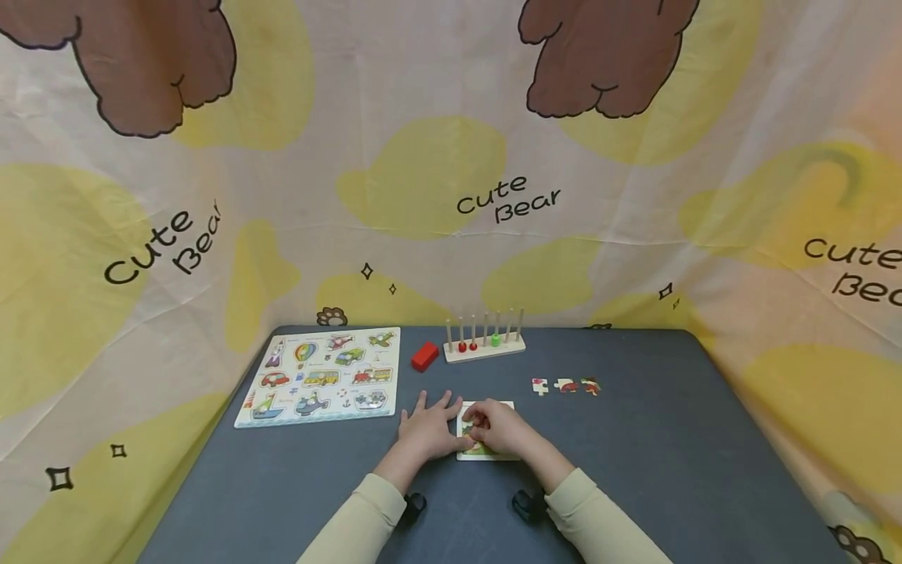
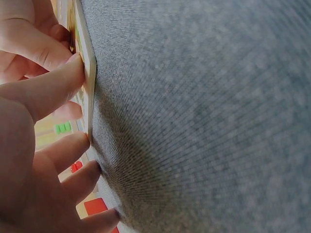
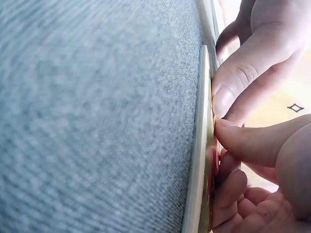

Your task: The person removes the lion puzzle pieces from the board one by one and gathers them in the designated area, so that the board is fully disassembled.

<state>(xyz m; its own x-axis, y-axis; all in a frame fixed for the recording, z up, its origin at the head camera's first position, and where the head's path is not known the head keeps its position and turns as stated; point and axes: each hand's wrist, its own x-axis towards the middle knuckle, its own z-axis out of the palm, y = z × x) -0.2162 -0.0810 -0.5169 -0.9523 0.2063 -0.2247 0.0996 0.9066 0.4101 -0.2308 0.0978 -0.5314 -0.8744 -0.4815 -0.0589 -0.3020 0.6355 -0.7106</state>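
A small framed jigsaw board (image 1: 503,455) with a green picture lies flat on the table between the hands. My left hand (image 1: 427,431) has its fingers spread on the table at the board's left side, and its thumb (image 2: 73,73) rests on the frame edge. Over the picture, my right hand (image 1: 502,428) bends its thumb and fingers together on a reddish jigsaw piece (image 3: 214,154) at the board's surface; the fingers mostly hide it. In the right wrist view the two thumb tips come close together.
Three loose jigsaw pieces (image 1: 565,385) lie right of the board. Behind it stand a red block (image 1: 425,356) and a wooden peg rack (image 1: 486,350) with red and green beads. A vehicle picture board (image 1: 320,379) lies at the left. A printed curtain (image 1: 437,266) hangs behind the table.
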